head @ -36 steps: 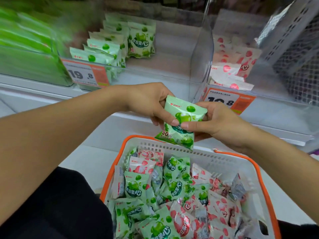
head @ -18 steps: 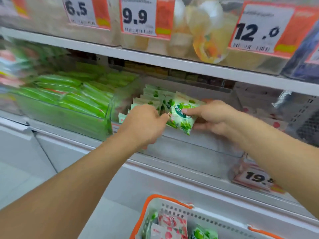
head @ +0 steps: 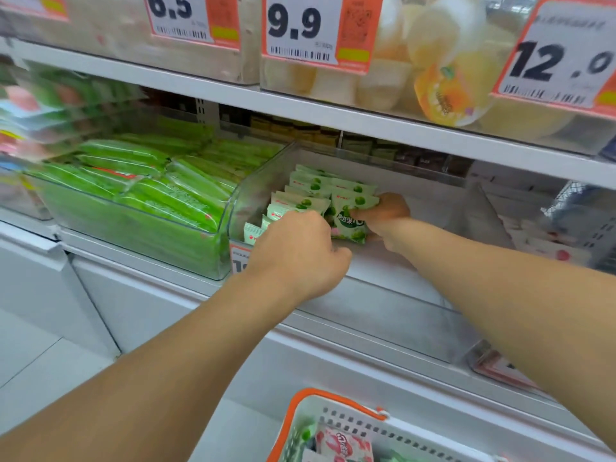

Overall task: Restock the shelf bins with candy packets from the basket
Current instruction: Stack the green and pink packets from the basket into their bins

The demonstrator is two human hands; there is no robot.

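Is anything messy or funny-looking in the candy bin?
Nothing much. The green candy packets stand in a tidy row in the clear bin. Only the packet that the right hand holds leans a bit, not yet tucked in. The left hand rests beside the row.

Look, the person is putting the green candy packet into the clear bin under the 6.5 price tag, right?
Not quite. The head view shows the right hand holding the green candy packet in the clear bin below the 9.9 price tag, not the 6.5 one. The left hand reaches into that same bin beside it.
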